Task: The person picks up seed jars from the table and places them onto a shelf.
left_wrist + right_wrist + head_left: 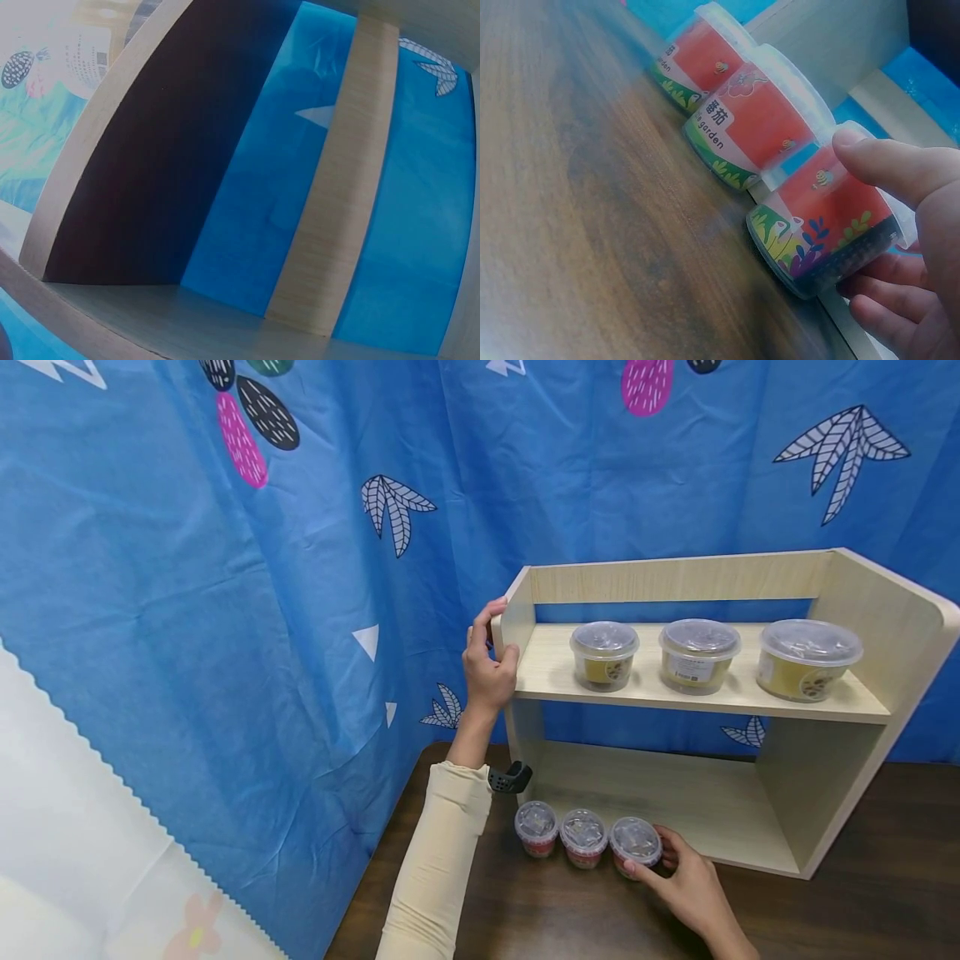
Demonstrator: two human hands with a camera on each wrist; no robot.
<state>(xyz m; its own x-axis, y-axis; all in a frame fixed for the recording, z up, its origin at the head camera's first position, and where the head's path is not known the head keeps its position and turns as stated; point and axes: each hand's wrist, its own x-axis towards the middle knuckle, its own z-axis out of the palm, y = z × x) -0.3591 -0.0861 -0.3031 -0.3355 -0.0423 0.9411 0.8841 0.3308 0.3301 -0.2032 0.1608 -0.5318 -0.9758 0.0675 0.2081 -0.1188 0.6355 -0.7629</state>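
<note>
In the head view, my left hand (489,664) grips the left side panel of a pale wooden shelf (675,578), thumb in front and fingers behind. My right hand (688,887) holds the rightmost of three small lidded cups (636,842) standing in a row before the shelf. The right wrist view shows the thumb (881,161) near that cup's lid rim and fingers on the far side; its label is red with coloured leaves. Beside it stand the middle cup (583,838) and the left cup (537,828). The left wrist view shows only the shelf's inside, not the hand.
Three larger lidded tubs with yellow labels stand on the upper board: left tub (604,657), middle tub (699,657), right tub (808,660). The shelf rests on a dark wooden table (885,835). A blue patterned curtain (300,610) hangs behind and to the left.
</note>
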